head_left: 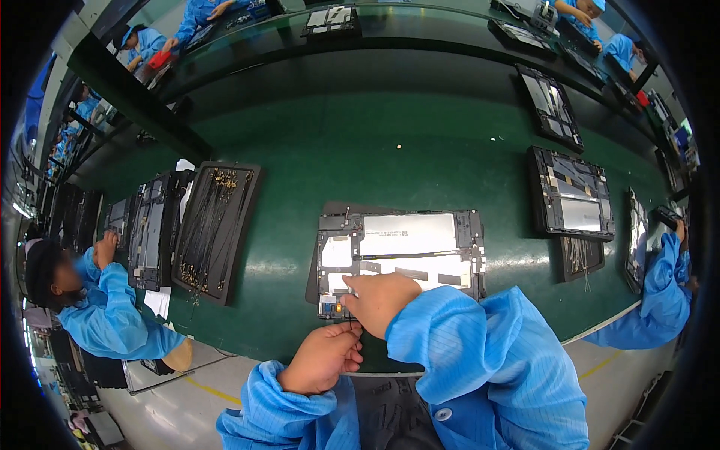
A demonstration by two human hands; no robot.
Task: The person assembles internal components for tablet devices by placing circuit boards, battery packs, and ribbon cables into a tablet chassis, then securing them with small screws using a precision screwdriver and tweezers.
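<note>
An opened tablet (409,234) with a black frame and silver battery panels lies flat in front of me. Under it shows the edge of a dark tray (312,270). My right hand (381,298) rests over the tablet's lower left part, its index finger and thumb apart on the inner parts. Beside the thumb sits a small orange-yellow piece (339,308) at the near left corner. My left hand (322,356) is closed in a pinch just off the tablet's near edge, on what looks like a thin black cable (350,318). Its far end is hard to follow.
To the left, a dark tray (251,196) holds thin black cables with gold-coloured ends, beside stacked tablets (150,232). On the right are more opened tablets (574,214) over another cable tray (592,268). Co-workers sit on both sides (112,300) and across the green table (300,135).
</note>
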